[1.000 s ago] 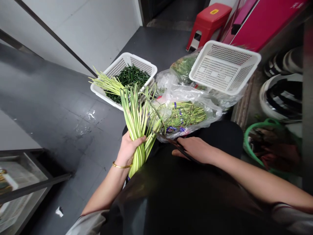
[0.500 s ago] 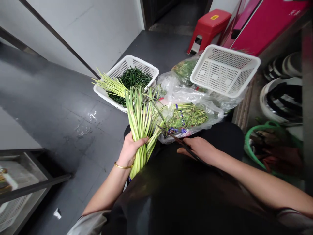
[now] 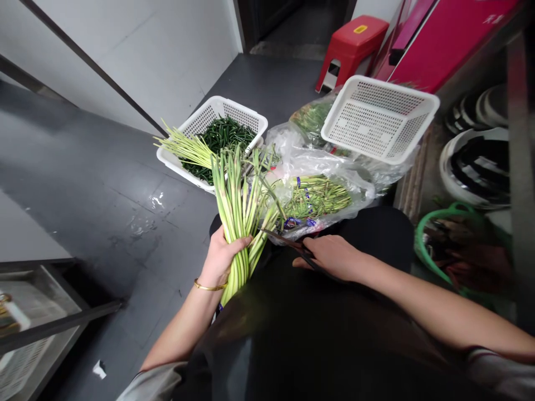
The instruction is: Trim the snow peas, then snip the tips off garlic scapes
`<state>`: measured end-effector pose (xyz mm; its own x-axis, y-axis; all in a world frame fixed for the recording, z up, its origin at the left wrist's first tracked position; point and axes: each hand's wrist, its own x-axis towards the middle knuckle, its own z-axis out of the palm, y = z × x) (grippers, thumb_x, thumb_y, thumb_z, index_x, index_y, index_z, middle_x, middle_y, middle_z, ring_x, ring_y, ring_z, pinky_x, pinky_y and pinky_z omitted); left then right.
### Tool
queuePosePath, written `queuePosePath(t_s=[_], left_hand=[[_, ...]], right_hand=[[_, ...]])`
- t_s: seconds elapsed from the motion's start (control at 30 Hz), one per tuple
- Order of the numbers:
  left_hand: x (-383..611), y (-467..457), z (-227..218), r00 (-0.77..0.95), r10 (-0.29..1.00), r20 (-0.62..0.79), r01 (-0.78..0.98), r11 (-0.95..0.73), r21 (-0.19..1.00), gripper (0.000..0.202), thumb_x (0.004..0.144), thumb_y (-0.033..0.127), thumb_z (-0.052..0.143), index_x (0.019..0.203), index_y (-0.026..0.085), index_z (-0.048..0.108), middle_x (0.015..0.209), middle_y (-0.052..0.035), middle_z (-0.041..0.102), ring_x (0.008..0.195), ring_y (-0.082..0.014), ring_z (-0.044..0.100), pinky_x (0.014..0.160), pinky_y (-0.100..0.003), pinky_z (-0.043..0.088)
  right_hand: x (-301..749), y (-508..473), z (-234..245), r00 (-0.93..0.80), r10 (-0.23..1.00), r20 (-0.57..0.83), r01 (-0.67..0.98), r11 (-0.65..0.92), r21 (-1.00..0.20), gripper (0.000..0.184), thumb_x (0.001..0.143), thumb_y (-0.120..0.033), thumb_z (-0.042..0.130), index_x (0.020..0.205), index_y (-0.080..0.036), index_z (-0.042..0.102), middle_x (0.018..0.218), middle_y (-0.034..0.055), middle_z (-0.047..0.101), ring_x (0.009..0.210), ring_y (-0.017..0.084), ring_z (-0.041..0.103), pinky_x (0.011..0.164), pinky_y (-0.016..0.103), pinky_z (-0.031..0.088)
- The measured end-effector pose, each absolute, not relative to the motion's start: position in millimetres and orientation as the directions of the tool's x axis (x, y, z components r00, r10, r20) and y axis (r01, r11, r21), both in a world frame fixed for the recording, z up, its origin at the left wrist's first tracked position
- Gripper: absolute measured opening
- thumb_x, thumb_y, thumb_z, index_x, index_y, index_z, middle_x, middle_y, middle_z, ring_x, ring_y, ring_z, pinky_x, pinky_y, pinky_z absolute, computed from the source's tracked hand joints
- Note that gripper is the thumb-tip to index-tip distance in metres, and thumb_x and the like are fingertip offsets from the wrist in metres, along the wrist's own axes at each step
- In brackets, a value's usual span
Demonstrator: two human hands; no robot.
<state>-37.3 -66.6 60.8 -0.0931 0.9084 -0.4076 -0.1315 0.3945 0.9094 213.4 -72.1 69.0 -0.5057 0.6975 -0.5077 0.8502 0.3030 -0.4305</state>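
My left hand (image 3: 223, 255) is wrapped round a thick bunch of garlic scapes (image 3: 239, 223), their tips pointing up and away from me over my lap. In my right hand (image 3: 334, 256) is a pair of dark scissors (image 3: 295, 244), its blades reaching left to the stems at the bunch's right side. Whether the blades touch a stem I cannot tell. Beyond the bunch, a white basket (image 3: 254, 114) holds dark green chillies (image 3: 225, 133) with pale green stems (image 3: 186, 147) lying across its left side. More banded scapes (image 3: 321, 196) lie in a clear plastic bag (image 3: 359, 186).
A second white basket (image 3: 380, 117) rests on the bags at the right. Behind it stands a red stool (image 3: 355, 44) beside a pink cabinet (image 3: 455, 39). A green basket (image 3: 422, 250) and a white bucket (image 3: 449, 175) sit to my right; a metal rack (image 3: 62, 323) is at lower left.
My right hand has moved left and slightly down with the scissors, bringing the blades closer to the bunch. My left hand keeps its hold. The view has shifted slightly.
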Motion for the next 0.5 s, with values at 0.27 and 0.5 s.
queuePosePath(t_s=[0.27,0.5], left_hand=[[-43,-69,57,-0.127,0.918,-0.376,-0.047,0.373,0.926,0.040,0.055,0.020,0.081,0.092,0.013,0.064,0.081,-0.0051,0.071,0.067,-0.0191,0.066,0.068,-0.032,0.053],[-35,-71,61,-0.093,0.934,-0.346,-0.012,0.346,0.938,0.042,0.055,0.021,0.080,0.094,0.013,0.064,0.084,-0.0048,0.071,0.070,-0.0191,0.066,0.070,-0.032,0.052]], right_hand=[[234,-71,72,-0.449,0.789,-0.418,0.852,0.238,-0.466,0.043,0.091,-0.057,0.037,0.090,-0.019,0.058,0.083,0.0104,0.069,0.078,0.027,0.067,0.060,0.029,0.040],[217,-56,77,-0.441,0.796,-0.414,0.887,0.316,-0.336,0.046,0.090,-0.059,0.037,0.086,-0.018,0.056,0.082,0.0119,0.069,0.080,0.030,0.068,0.059,0.030,0.039]])
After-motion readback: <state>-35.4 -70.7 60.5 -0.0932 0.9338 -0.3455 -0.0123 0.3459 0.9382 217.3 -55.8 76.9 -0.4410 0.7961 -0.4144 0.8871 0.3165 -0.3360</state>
